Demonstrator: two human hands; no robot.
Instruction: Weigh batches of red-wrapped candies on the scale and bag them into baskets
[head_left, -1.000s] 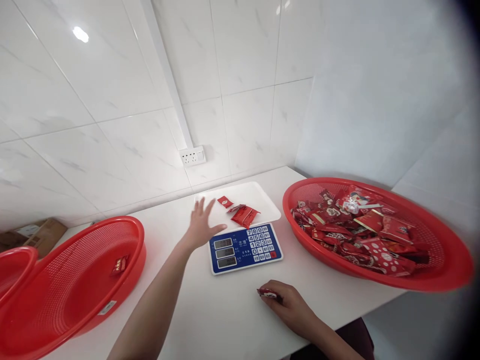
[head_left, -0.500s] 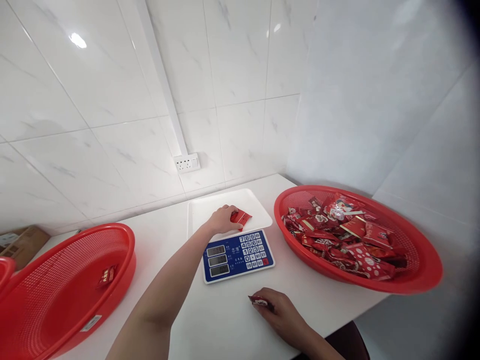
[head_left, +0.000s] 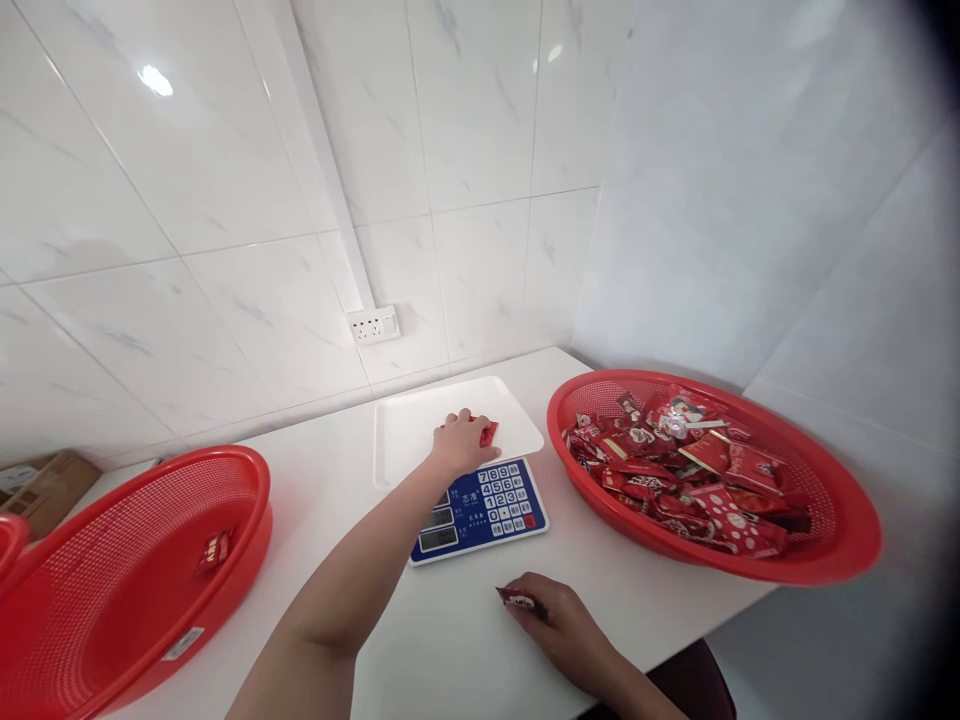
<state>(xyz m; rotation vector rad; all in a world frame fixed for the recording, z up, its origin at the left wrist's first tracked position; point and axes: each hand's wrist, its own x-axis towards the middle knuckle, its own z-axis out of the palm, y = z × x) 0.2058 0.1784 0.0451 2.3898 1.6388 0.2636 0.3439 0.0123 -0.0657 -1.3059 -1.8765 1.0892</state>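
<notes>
My left hand (head_left: 460, 443) reaches over the white weighing tray (head_left: 405, 440) of a scale, its fingers closed over a red snack packet (head_left: 488, 434). Only the packet's right end shows past the fingers. In front of the tray is the scale's blue keypad panel (head_left: 480, 537); my left wrist and forearm hide part of its displays. Nearer the table's front edge, my right hand (head_left: 559, 625) is closed round a small dark red packet (head_left: 519, 599), whose printed end sticks out to the left between thumb and fingers.
At right stands a red plastic basket (head_left: 832, 520) holding many red wrapped snacks (head_left: 675, 460). Another red basket (head_left: 150, 590) at left has a small red packet (head_left: 214, 551) inside. A cardboard box (head_left: 52, 485) lies far left. Behind the white table, a socket (head_left: 373, 325) sits on the tiled wall.
My left hand has shifted slightly right over the tray and now covers more of the red packet. My right hand stays in place with its dark red packet.
</notes>
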